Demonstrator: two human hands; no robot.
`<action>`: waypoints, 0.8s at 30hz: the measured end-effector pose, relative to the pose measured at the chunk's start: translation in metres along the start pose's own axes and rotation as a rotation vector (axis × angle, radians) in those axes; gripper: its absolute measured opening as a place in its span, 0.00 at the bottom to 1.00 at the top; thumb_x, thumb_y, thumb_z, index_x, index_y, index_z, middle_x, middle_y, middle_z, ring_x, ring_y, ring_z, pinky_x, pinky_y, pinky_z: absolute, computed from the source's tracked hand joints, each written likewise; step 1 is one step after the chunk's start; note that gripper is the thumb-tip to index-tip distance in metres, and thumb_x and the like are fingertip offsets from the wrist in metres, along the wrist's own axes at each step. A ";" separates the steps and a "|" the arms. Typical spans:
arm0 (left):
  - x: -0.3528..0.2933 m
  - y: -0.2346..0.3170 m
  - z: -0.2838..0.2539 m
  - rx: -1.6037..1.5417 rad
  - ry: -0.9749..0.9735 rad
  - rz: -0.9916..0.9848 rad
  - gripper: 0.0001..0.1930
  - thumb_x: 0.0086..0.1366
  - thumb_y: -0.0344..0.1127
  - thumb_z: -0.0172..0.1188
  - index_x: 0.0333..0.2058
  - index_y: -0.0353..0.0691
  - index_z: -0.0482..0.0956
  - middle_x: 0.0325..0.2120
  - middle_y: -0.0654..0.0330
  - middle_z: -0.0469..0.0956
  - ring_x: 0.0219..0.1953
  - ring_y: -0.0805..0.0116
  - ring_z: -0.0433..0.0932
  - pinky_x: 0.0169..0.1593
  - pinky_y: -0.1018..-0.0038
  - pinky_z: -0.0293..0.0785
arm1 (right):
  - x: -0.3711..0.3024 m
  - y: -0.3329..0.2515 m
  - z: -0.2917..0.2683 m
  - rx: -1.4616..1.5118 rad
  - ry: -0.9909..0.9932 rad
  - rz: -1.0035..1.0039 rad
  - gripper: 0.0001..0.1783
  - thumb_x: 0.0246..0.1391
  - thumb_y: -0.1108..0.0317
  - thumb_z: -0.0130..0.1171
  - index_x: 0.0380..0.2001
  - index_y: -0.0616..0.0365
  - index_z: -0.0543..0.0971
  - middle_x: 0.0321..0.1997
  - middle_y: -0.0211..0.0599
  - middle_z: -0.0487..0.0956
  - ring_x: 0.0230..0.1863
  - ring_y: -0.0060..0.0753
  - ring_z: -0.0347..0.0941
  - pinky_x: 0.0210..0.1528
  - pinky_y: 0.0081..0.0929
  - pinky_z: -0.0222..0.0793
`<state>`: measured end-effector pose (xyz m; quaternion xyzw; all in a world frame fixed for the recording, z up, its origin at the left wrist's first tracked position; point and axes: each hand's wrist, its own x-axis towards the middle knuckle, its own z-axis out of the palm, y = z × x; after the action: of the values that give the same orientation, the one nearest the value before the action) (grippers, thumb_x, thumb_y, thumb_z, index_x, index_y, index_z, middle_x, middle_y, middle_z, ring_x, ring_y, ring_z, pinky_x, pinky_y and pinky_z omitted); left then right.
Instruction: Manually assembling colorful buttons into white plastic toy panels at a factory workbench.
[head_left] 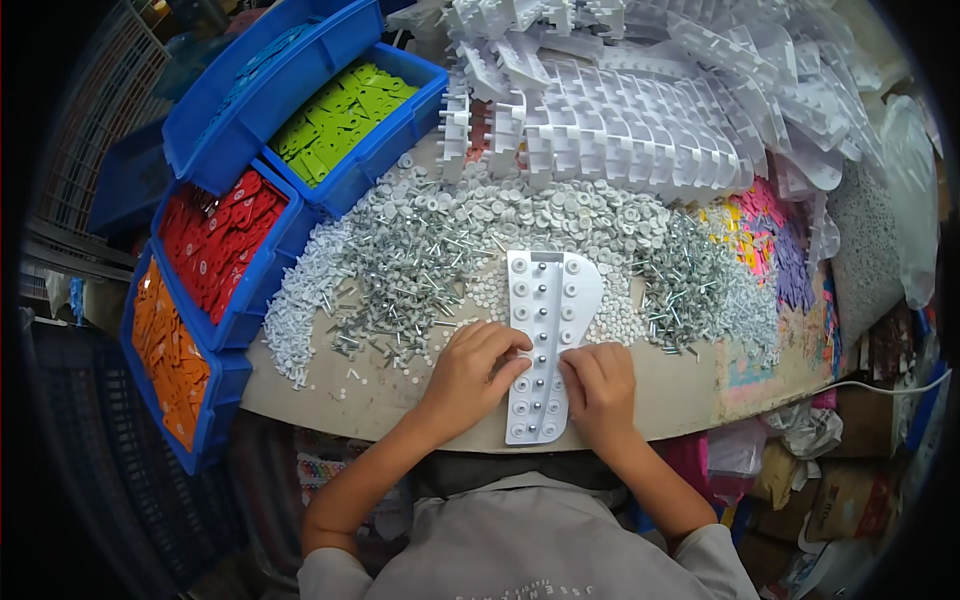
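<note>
A long white plastic panel (552, 300), wide and rounded at its far right, lies lengthwise in front of me. Metal pin heads run down its middle groove, with round white caps or rings along both sides. My left hand (474, 368) is at the panel's left edge, thumb and forefinger curled onto it. At the opposite edge, my right hand (601, 384) has its fingers bent and its fingertips against the panel. Any small piece under the fingertips is hidden. Just beyond the panel lie many round white washers (580, 212), and metal pins (415, 275) are heaped to its left.
Blue bins at the left hold red tags (222, 240), orange tags (166, 355) and green tags (340, 115). White ridged plastic mouldings (630, 125) pile up at the back. More metal pins (685, 290) and purple strips (793, 268) lie right. The table's curved edge (330, 425) is near me.
</note>
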<state>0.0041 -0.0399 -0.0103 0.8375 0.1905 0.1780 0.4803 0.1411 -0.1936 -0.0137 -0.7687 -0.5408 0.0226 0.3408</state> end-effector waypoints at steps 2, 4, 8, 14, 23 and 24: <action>-0.001 -0.005 0.001 0.092 0.023 0.061 0.05 0.57 0.30 0.67 0.33 0.40 0.83 0.29 0.61 0.77 0.34 0.62 0.74 0.41 0.67 0.68 | -0.007 0.002 0.010 -0.058 0.133 -0.079 0.10 0.45 0.80 0.66 0.33 0.61 0.79 0.30 0.38 0.75 0.33 0.44 0.70 0.36 0.38 0.65; -0.002 -0.003 0.001 0.185 0.062 0.128 0.05 0.56 0.30 0.68 0.32 0.40 0.83 0.28 0.62 0.77 0.34 0.62 0.74 0.41 0.67 0.68 | -0.005 0.003 0.009 -0.053 0.131 -0.087 0.10 0.45 0.81 0.67 0.33 0.61 0.79 0.30 0.38 0.75 0.33 0.43 0.70 0.36 0.37 0.65; -0.009 -0.004 0.007 0.208 0.139 0.114 0.06 0.53 0.30 0.71 0.30 0.41 0.84 0.26 0.63 0.77 0.32 0.63 0.75 0.41 0.69 0.68 | -0.004 0.005 0.010 -0.028 0.136 -0.096 0.11 0.44 0.81 0.67 0.33 0.61 0.79 0.30 0.38 0.75 0.32 0.44 0.70 0.35 0.37 0.65; -0.014 -0.012 0.018 0.065 0.214 0.093 0.05 0.54 0.28 0.71 0.31 0.39 0.85 0.25 0.64 0.77 0.32 0.64 0.73 0.39 0.69 0.67 | -0.005 0.005 0.009 0.000 0.133 -0.081 0.10 0.45 0.81 0.67 0.33 0.62 0.79 0.28 0.40 0.74 0.31 0.44 0.70 0.35 0.38 0.65; -0.012 -0.013 0.021 -0.124 0.277 -0.025 0.04 0.55 0.25 0.68 0.30 0.38 0.83 0.27 0.61 0.79 0.34 0.62 0.75 0.42 0.68 0.68 | -0.006 0.007 0.010 0.031 0.129 -0.068 0.10 0.46 0.80 0.67 0.33 0.61 0.78 0.27 0.40 0.74 0.30 0.44 0.69 0.34 0.38 0.64; -0.005 -0.012 0.014 -0.123 0.276 -0.021 0.04 0.55 0.25 0.68 0.30 0.38 0.83 0.27 0.61 0.79 0.34 0.62 0.75 0.42 0.68 0.68 | -0.006 0.007 0.009 0.030 0.132 -0.069 0.10 0.46 0.80 0.67 0.33 0.61 0.78 0.27 0.40 0.74 0.30 0.44 0.69 0.34 0.38 0.64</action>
<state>0.0045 -0.0467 -0.0283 0.7719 0.2524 0.2978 0.5018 0.1407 -0.1951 -0.0264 -0.7443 -0.5428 -0.0319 0.3877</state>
